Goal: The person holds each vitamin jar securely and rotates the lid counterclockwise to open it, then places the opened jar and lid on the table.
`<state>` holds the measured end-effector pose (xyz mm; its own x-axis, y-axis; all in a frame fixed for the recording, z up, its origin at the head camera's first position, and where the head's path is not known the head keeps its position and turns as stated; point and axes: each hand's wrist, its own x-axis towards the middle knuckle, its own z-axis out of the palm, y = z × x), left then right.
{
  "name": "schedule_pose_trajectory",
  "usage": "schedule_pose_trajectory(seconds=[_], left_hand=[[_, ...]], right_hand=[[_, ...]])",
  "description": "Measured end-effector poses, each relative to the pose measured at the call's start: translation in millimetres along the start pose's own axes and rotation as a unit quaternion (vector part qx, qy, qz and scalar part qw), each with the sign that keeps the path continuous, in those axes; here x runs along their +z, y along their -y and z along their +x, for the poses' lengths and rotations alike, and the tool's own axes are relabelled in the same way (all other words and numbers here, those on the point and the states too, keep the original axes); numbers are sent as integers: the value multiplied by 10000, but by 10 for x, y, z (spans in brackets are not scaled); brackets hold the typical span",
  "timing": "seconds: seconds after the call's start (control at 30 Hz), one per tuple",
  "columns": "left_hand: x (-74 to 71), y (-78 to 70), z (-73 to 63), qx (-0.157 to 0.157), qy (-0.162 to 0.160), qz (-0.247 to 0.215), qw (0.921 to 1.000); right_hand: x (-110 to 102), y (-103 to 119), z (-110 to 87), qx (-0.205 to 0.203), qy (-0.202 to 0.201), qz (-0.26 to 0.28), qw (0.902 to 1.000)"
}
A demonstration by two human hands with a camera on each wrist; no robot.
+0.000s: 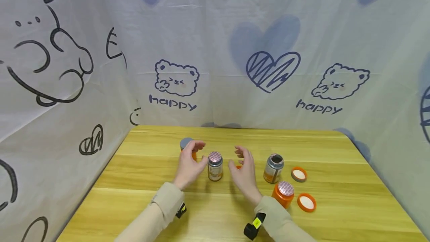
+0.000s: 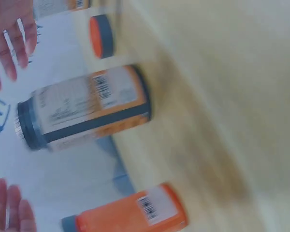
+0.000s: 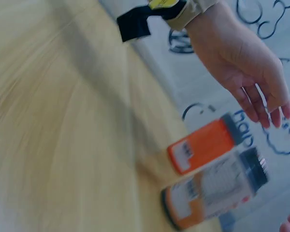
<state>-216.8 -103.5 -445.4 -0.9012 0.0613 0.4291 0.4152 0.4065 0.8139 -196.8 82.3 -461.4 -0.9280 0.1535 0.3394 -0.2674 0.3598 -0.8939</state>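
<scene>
A grey bottle point(image 1: 215, 171) with a printed label and foil-sealed mouth stands upright between my two hands. My left hand point(image 1: 189, 165) hovers to its left, fingers loosely bent and holding nothing. To its right, my right hand point(image 1: 244, 173) is raised with bent fingers, also apart from the bottle. An orange bottle point(image 2: 133, 212) with a grey cap stands behind the left hand, which partly hides it in the head view. Mostly covered by the right hand in the head view, an orange-and-grey cap point(image 2: 102, 36) sits on the table.
Right of my hands stand another grey bottle point(image 1: 273, 171), its mouth showing a dark opening, and an orange bottle point(image 1: 283, 195) with a foil seal. Two orange-rimmed caps point(image 1: 306, 202) lie beside them. A printed cloth point(image 1: 215, 47) hangs behind the wooden table point(image 1: 134, 204).
</scene>
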Motion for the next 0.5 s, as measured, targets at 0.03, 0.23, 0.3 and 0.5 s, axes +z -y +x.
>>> schedule_pose_trajectory(seconds=[0.03, 0.23, 0.3, 0.5], left_hand=[[-18, -23, 24, 185, -230, -10, 9996], [-175, -107, 156, 445, -1040, 102, 9935], [-238, -106, 188, 205, -1155, 118, 9930], [-393, 25, 249, -804, -982, 195, 9917]], right_hand=[[-10, 39, 13, -117, 5, 264, 9996], [-53, 250, 55, -440, 148, 1208, 9916], [-54, 308, 53, -464, 226, 1358, 9894], [-30, 413, 14, -385, 440, 1525, 9866]])
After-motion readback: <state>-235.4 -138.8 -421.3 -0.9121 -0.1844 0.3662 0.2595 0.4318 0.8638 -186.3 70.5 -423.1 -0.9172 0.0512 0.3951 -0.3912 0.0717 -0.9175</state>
